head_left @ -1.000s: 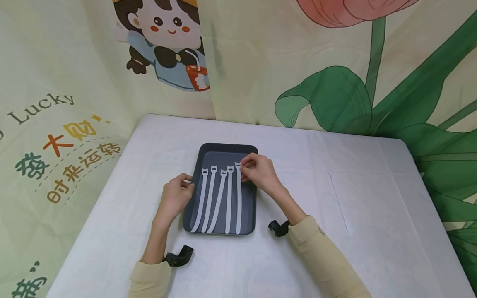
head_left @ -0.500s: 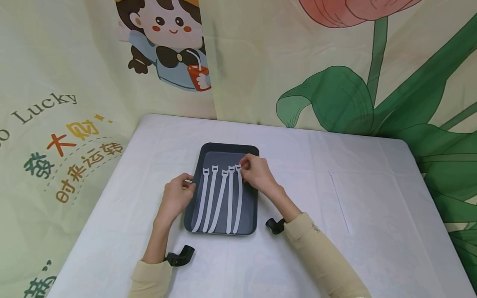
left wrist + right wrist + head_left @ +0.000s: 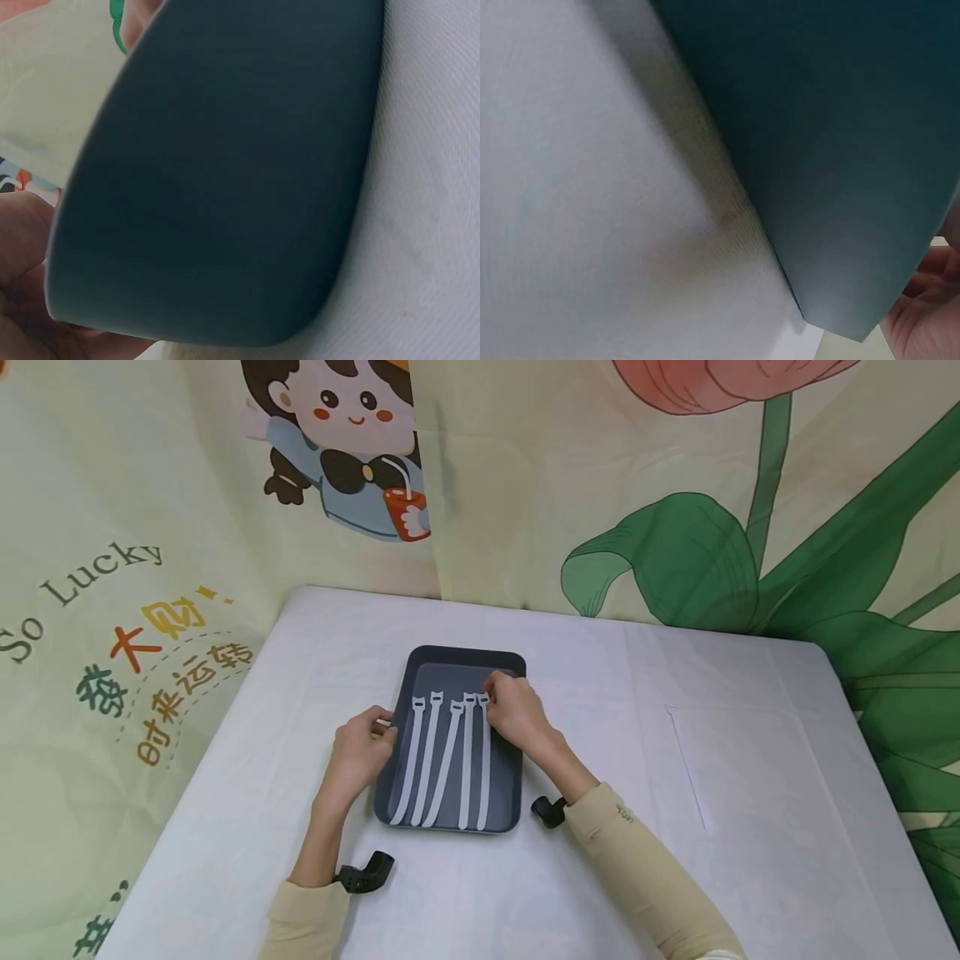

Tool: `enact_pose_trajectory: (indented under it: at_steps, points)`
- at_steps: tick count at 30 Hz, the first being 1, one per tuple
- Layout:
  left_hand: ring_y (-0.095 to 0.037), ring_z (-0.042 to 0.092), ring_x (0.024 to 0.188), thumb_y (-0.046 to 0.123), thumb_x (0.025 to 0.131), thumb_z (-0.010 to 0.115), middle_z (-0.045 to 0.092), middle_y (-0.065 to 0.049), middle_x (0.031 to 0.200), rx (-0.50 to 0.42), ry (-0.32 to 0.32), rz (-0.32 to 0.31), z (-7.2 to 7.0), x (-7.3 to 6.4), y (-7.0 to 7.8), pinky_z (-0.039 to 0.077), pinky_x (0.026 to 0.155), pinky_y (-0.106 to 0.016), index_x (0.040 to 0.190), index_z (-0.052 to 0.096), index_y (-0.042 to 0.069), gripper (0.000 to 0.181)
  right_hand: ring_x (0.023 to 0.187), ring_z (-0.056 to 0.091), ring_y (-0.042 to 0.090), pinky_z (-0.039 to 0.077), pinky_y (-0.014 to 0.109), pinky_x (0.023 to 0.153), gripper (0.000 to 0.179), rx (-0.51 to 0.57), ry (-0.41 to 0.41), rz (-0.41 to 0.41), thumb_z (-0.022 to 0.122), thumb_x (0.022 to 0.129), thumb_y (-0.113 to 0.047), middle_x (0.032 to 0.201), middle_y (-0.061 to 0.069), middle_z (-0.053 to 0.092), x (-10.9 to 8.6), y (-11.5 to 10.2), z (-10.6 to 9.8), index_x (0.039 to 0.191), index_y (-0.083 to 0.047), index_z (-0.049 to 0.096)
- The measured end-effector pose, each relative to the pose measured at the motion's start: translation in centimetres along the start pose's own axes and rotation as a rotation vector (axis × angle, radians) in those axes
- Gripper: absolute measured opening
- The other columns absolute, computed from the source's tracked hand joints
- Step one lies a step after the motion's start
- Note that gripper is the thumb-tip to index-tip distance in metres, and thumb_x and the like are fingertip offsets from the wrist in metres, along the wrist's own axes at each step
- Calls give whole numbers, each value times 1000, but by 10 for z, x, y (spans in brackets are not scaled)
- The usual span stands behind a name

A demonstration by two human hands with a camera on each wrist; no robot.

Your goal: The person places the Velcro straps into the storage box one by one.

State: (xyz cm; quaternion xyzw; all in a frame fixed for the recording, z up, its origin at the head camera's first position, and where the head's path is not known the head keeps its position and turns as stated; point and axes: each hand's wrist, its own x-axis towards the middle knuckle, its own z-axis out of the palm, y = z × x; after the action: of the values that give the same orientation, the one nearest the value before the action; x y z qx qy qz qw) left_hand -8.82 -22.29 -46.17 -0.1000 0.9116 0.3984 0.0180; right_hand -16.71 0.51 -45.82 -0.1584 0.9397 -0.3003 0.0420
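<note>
A dark grey rectangular tray (image 3: 465, 658) lies on the white table. Inside it, several white hook-and-loop cable ties (image 3: 425, 760) run lengthwise side by side, slotted heads toward the far end. My right hand (image 3: 517, 710) reaches over the tray's right side and pinches the rightmost cable tie (image 3: 484, 768) by its head, right beside its neighbour's head. At the left rim, my left hand (image 3: 360, 752) holds the tray with curled fingers. The tray's outer wall (image 3: 225, 187) fills much of the left wrist view and hides part of that hand.
A white cloth covers the table (image 3: 615, 718), with a crease line to the right. Behind it hangs a printed cloth backdrop (image 3: 495, 485). Black wrist cameras (image 3: 366, 872) stick out inward from both forearms, near the tray's front corners.
My right hand has shifted the rightmost cable tie's head left and slightly nearer, closing the gap to its neighbour. The left hand stays at the tray's rim. The head view has shifted slightly.
</note>
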Motion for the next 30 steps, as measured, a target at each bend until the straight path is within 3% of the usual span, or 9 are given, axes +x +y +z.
enact_pose_trajectory:
  at_steps: [8,15,23,30]
  points:
    - [-30,69,83,9,99,58,73,-23,102,-1,-3,-1,2,1,4,54,67,-35,124,65,-4,29,74,68,26,57,40,68,23,-76,9,-19,59,94,3,96,14,75,1,3,0,115,0,68]
    - [-30,69,84,9,100,58,73,-23,104,10,-9,4,2,2,7,54,68,-37,125,65,-4,30,82,72,29,59,42,69,23,-104,36,-43,61,92,4,103,16,76,2,6,0,113,1,69]
    - [-30,70,85,9,100,57,73,-24,104,8,-10,-2,2,1,4,54,68,-37,125,65,-5,30,89,72,28,59,39,75,24,-27,15,-45,57,94,6,106,18,74,-2,4,-1,115,3,69]
    - [-30,70,85,9,99,58,73,-23,103,9,-4,-8,2,1,-2,54,69,-37,125,65,-5,30,76,65,21,54,33,68,23,17,20,-91,57,96,4,99,15,74,-9,2,-3,115,3,70]
